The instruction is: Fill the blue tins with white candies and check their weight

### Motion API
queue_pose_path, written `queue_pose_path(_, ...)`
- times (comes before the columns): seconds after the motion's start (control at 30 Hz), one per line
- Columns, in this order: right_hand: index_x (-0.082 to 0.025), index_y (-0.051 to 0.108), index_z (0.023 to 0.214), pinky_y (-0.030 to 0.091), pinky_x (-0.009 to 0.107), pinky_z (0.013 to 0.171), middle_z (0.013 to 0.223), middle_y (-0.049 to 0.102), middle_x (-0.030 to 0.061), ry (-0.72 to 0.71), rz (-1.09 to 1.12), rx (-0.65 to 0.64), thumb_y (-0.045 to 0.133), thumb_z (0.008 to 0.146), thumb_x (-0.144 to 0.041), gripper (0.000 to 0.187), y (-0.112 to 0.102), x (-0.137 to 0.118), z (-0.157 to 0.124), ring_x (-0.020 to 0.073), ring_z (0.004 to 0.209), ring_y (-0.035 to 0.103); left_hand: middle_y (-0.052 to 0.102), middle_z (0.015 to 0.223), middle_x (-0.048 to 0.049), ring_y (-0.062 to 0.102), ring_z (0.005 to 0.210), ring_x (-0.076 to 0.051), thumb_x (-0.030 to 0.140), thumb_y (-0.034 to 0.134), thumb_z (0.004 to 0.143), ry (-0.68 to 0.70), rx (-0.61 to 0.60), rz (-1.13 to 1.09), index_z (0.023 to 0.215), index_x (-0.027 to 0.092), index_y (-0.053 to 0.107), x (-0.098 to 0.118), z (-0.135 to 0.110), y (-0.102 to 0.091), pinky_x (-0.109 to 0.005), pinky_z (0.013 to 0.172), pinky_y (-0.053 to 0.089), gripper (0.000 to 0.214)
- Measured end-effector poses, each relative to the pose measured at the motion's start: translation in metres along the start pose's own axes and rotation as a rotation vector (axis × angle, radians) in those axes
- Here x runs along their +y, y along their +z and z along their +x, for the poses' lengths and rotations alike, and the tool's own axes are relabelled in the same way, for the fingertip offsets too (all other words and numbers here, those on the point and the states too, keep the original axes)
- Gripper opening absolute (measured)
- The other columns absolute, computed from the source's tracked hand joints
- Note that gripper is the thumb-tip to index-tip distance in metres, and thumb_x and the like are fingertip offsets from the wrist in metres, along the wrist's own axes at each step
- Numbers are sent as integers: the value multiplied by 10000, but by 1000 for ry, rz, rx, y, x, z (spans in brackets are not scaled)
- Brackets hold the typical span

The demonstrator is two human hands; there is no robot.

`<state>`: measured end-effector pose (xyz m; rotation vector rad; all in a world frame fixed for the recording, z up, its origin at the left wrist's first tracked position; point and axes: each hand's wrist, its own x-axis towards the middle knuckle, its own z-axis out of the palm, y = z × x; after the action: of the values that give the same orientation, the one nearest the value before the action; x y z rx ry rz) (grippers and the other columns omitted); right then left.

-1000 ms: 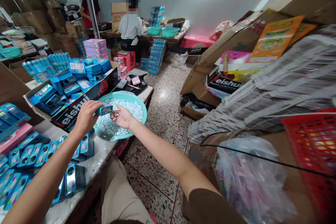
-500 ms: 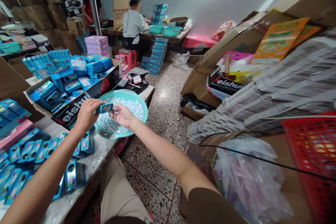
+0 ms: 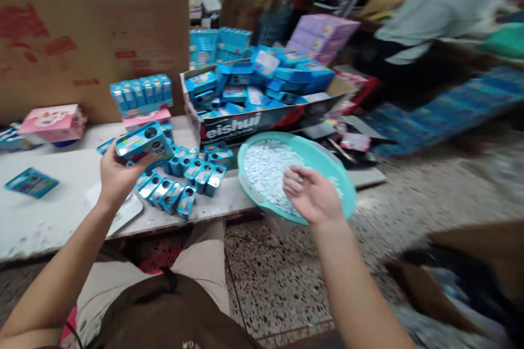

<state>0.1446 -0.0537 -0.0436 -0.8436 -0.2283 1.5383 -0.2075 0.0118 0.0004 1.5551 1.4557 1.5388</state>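
My left hand (image 3: 118, 172) is raised over the table and closed around a small blue box (image 3: 141, 144) with a dark round spot on its end. Below and beside it, several similar blue boxes (image 3: 164, 193) stand in rows with round openings upward. My right hand (image 3: 311, 191) hovers above a turquoise basin (image 3: 347, 196), its fingers curled inward. Whatever lies inside those fingers is blurred and mostly hidden. Small white pellets (image 3: 266, 166) fill much of the basin.
A black-sided carton (image 3: 233, 128) heaped with blue boxes sits behind the basin. At far left lie a flat blue packet (image 3: 31, 182) and a pink box (image 3: 53, 122). A large cardboard sheet (image 3: 94, 38) rises behind the table (image 3: 53, 229). Another person's sleeve (image 3: 446, 5) shows at upper right.
My view has swung left. My left hand has moved left with a blue box, away from my right hand and the basin. My right hand stays over the pellets, its fingers more curled.
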Motion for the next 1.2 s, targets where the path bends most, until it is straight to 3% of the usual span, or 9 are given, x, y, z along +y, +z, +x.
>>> queue_pose_path(0.07,-181,465,659,357,145,356,559,409,-51,64,-54,-33,532,751,-150,118,3,18,-17,35,391,344,670,864,-15,630,771,-153,354,807,531,-51,141,79,919,164,611,-23,-9,-52,-266,722,537,474)
queue_pose_path(0.13,-179,461,645,360,152,362,563,404,-53,124,-69,-35,573,720,-177,134,7,41,-33,32,392,344,664,850,-12,624,752,-146,370,795,548,-89,228,142,918,161,609,-52,-19,-92,-267,720,531,464)
queue_pose_path(0.2,-181,440,621,349,156,356,552,383,-58,179,-51,-23,583,715,-194,172,9,69,-43,30,384,326,656,832,-8,614,738,-141,378,790,552,-93,266,237,931,156,609,-84,-28,-118,-266,721,520,475)
queue_pose_path(0.27,-183,414,603,337,159,351,545,366,-62,221,-11,4,576,725,-199,204,10,98,-47,30,376,306,651,828,-8,608,738,-140,391,780,564,-99,259,315,948,155,612,-113,-35,-132,-263,724,510,481)
queue_pose_path(0.4,-185,407,622,338,156,359,550,355,-66,237,85,76,555,748,-178,194,6,142,-46,32,383,305,659,854,-25,614,760,-154,440,752,587,-164,215,281,967,159,612,-152,-38,-142,-277,732,503,493)
queue_pose_path(0.63,-192,392,635,344,160,364,554,342,-69,172,92,172,556,744,-178,198,8,170,-63,40,395,310,670,866,-21,621,790,-167,429,756,585,-177,62,241,982,183,612,-179,-27,-147,-283,744,497,489)
queue_pose_path(0.77,-192,393,633,336,161,358,552,343,-69,144,50,238,557,729,-176,191,11,171,-73,41,393,304,664,920,-35,624,828,-177,426,756,593,-204,37,203,1023,185,596,-187,-26,-146,-295,764,501,518)
queue_pose_path(0.93,-193,392,634,333,160,359,552,336,-72,113,24,266,557,725,-179,189,13,170,-74,41,396,301,559,1240,-88,579,1068,-216,391,773,595,-158,20,172,1211,229,501,-187,-33,-155,-349,915,464,693)
queue_pose_path(1.2,-195,393,638,334,156,364,553,330,-78,125,-15,251,588,685,-155,204,6,176,-61,40,408,310,617,1178,-107,560,1136,-220,369,718,687,-144,75,194,1205,209,503,-178,-56,-192,-404,967,420,583)
